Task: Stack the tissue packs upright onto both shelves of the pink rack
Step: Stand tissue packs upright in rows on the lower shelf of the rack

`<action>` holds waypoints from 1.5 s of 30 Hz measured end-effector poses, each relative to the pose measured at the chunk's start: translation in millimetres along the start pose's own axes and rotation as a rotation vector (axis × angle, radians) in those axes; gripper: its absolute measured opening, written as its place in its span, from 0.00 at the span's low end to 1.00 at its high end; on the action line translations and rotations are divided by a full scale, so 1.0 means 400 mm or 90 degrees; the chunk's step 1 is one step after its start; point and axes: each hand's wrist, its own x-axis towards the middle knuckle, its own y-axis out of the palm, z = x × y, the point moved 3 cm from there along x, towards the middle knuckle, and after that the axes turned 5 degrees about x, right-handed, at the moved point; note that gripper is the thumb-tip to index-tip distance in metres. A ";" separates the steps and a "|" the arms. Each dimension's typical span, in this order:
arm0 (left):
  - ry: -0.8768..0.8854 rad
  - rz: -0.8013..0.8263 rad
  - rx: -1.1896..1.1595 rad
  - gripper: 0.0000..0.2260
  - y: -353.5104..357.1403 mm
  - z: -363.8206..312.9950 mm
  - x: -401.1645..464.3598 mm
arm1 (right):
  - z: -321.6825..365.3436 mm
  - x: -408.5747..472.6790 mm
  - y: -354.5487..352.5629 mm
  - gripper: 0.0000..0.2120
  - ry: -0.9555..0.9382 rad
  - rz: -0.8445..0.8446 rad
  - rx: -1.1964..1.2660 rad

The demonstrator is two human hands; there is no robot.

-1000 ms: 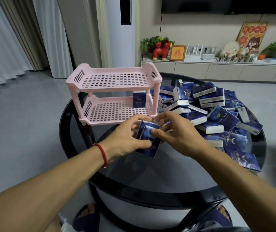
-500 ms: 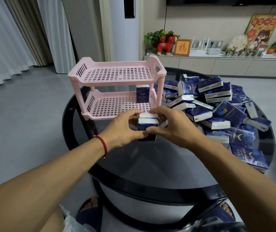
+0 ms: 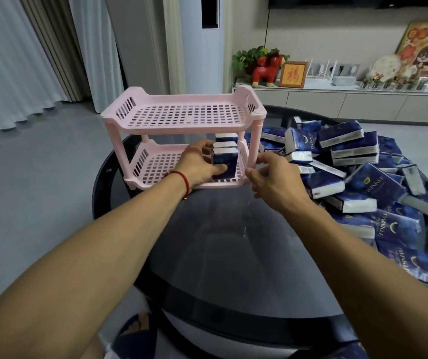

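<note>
A home living room.
Long pale pleated curtains [image 3: 13, 60] hang at left; a low white media cabinet [image 3: 337, 99] carries a red horse figurine [image 3: 267, 71], a wooden-framed calligraphy picture [image 3: 292, 74] and a leafy green houseplant [image 3: 249, 57].

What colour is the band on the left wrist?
Red: a thin red band circles the left wrist, seen clearly in the head view.

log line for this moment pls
phase: placing on lower shelf | left hand: grips upright tissue packs | right hand: empty, beside pink rack | top shelf: bare
</note>
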 end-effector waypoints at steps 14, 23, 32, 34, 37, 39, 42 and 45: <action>0.002 -0.026 0.211 0.28 0.040 -0.018 0.016 | -0.012 0.020 0.008 0.03 0.019 -0.025 0.021; -0.009 -0.033 0.221 0.24 0.069 -0.008 0.047 | -0.011 0.021 0.008 0.02 0.023 -0.040 0.022; 0.006 -0.005 0.212 0.21 0.068 0.001 0.052 | 0.004 -0.002 0.003 0.09 0.007 -0.012 -0.045; -0.003 0.004 0.203 0.22 0.065 0.006 0.051 | 0.015 -0.015 -0.004 0.10 -0.002 -0.010 -0.076; -0.016 0.005 0.184 0.25 0.056 0.011 0.049 | 0.029 -0.039 -0.014 0.11 -0.002 -0.009 -0.125; -0.026 0.006 0.180 0.26 0.050 0.015 0.048 | 0.039 -0.059 -0.020 0.10 -0.010 -0.010 -0.157; -0.036 -0.003 0.172 0.27 0.040 0.015 0.044 | 0.051 -0.088 -0.033 0.10 -0.045 -0.007 -0.193; -0.028 -0.029 0.216 0.24 0.029 0.001 0.022 | 0.051 -0.108 -0.065 0.08 -0.091 -0.028 -0.259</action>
